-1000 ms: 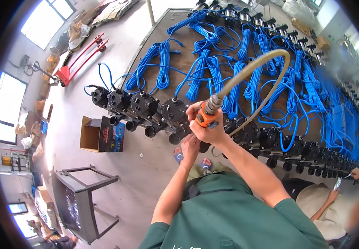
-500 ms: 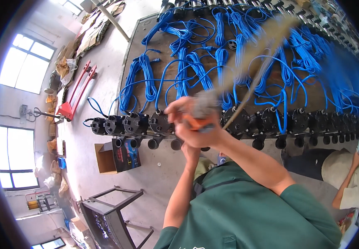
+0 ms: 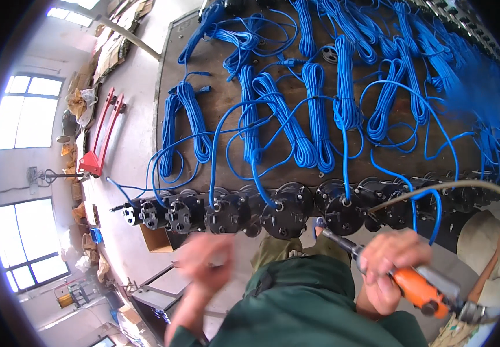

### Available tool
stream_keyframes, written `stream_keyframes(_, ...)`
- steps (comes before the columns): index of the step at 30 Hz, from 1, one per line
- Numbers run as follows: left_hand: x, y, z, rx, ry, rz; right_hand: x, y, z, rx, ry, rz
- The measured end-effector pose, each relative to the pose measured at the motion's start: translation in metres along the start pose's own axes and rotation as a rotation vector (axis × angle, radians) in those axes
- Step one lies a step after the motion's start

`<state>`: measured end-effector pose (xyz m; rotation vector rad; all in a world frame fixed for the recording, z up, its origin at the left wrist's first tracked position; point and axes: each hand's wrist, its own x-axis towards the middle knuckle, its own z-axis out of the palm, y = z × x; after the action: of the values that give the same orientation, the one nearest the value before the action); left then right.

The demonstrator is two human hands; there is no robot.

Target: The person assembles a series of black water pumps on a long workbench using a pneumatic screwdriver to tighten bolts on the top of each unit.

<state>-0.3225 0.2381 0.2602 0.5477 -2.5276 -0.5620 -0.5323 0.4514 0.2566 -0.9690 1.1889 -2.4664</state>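
Note:
My right hand [image 3: 391, 266] is wrapped round an air screwdriver [image 3: 420, 289] with an orange band and metal fittings. Its tip points up and left, close below a round black cable unit [image 3: 345, 214] at the table's near edge. To the left, my left hand [image 3: 206, 263] is raised in front of my body, below the row of black units. Motion blurs its fingers, and whether it holds anything cannot be made out. Blue cables run from several black units to coiled blue cable bundles [image 3: 284, 118] on the dark table [image 3: 227, 168].
A tan hose [image 3: 464, 184] arcs over the units at right. A person [image 3: 478, 237] in a pale shirt is at the right edge. On the left floor stands a red pallet jack [image 3: 92, 162]. An open carton [image 3: 157, 238] and a metal frame [image 3: 166, 289] lie below the table edge.
The screwdriver has moved from above the table edge down to the right, in my right hand. My hands have come apart, with the left now lower left. The view has shifted.

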Motion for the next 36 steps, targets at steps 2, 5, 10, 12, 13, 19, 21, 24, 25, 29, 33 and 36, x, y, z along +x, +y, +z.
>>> stream_keyframes(2, 0.068, -0.018, -0.042, -0.052, 0.158, -0.344, -0.002, 0.017, 0.008, 0.026, 0.056, -0.101)
stream_keyframes(5, 0.163, -0.095, -0.032, 0.092, -0.664, -0.136, 0.003, 0.024, 0.034, -0.085, 0.114, -0.109)
stream_keyframes(10, 0.151, -0.171, 0.152, -0.117, -1.350, 0.535, 0.007, 0.031, 0.072, -0.192, 0.124, -0.120)
stream_keyframes(12, 0.147, -0.159, 0.205, -0.374, -1.211, 0.727, 0.006, 0.029, 0.084, -0.276, 0.178, -0.183)
stream_keyframes(13, 0.142, -0.157, 0.229, -0.401, -1.236, 0.747, 0.011, 0.027, 0.088, -0.323, 0.171, -0.186)
stream_keyframes(19, 0.118, -0.150, 0.288, -0.702, -1.319, 0.971, 0.027, 0.003, 0.106, -0.611, 0.104, -0.272)
stream_keyframes(21, 0.117, -0.139, 0.292, -0.606, -1.331, 1.025, 0.032, 0.003, 0.115, -0.618, 0.150, -0.301)
stream_keyframes(24, 0.111, -0.141, 0.294, -0.642, -1.291, 1.027, 0.031, 0.016, 0.119, -0.600, 0.183, -0.231)
stream_keyframes(25, 0.113, -0.136, 0.293, -0.644, -1.311, 1.055, 0.024, 0.020, 0.126, -0.640, 0.247, -0.188)
stream_keyframes(29, 0.108, -0.146, 0.290, -0.595, -1.269, 1.068, 0.012, 0.060, 0.112, -0.740, 0.307, 0.072)
stream_keyframes(33, 0.106, -0.142, 0.291, -0.647, -1.214, 1.102, -0.004, 0.105, 0.096, -0.618, 0.358, 0.134)
stream_keyframes(36, 0.110, -0.141, 0.283, -0.620, -1.219, 1.105, -0.006, 0.117, 0.090, -0.597, 0.354, 0.117)
